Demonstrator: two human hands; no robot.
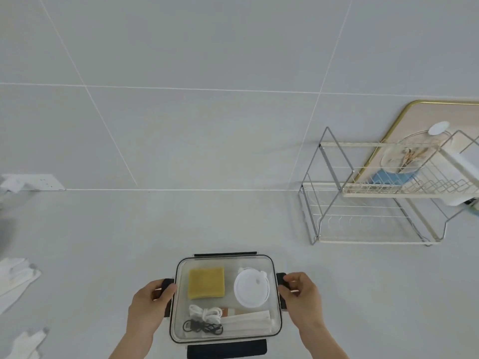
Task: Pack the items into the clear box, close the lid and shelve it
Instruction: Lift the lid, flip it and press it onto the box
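Note:
The clear box (181, 265) sits on the white counter right in front of me with its clear lid on top. Through the lid I see a yellow sponge (206, 282), a round white container (252, 287), a coiled white cable (206, 312), a black cable (202, 328) and a white paper-wrapped pack (247, 323). My left hand (149, 304) grips the black latch (167, 283) on the box's left side. My right hand (300, 296) grips the black latch (281, 277) on the right side. The black front latch (226, 348) and the back latch (225, 254) stick outward.
A two-tier wire shelf rack (375, 200) stands at the back right against the tiled wall, with a white object and a gold-rimmed tray (404, 110) behind it. White gloves (15, 278) lie at the left edge. A wall socket (42, 182) is at the far left.

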